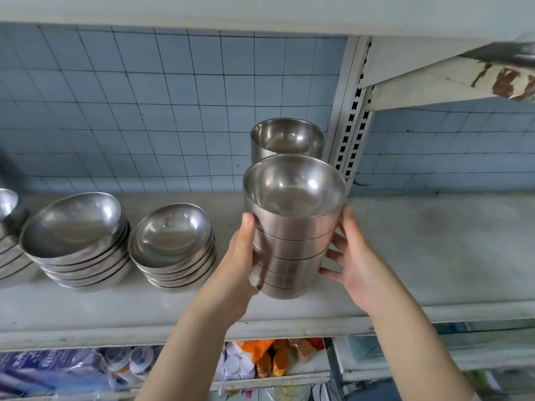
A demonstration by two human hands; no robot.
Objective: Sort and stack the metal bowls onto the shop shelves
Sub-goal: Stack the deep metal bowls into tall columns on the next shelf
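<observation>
head view: 1 tall nested stack of deep bowls (pixel 292 244) stands upright between both hands near the shelf's (pixel 434 241) front edge; whether its base touches the shelf cannot be told.
left hand (pixel 240 256): wrapped on the stack's left wall, thumb pointing up along it, fingers hidden behind the metal.
right hand (pixel 356 256): spread fingers (pixel 333 235) pressed flat on the right wall, bracing rather than curling round.
key relation: rear stack (pixel 286 140) of the same deep bowls sits straight behind the held one, toward the shelf's back edge and just beside the slotted upright (pixel 350 111); the 2 look near, perhaps touching.
long axis: vertical, rims up.
sorting: 2 shallow-bowl stacks (pixel 78 241) (pixel 173 244) lie well apart to the left, so deep bowls seem grouped by the upright.
next move, as a guess: settle the stack straight down in front of its twin, both hands sharing the load equally.
risk: tall, smooth stack could tip if 1 hand lets go first.
</observation>
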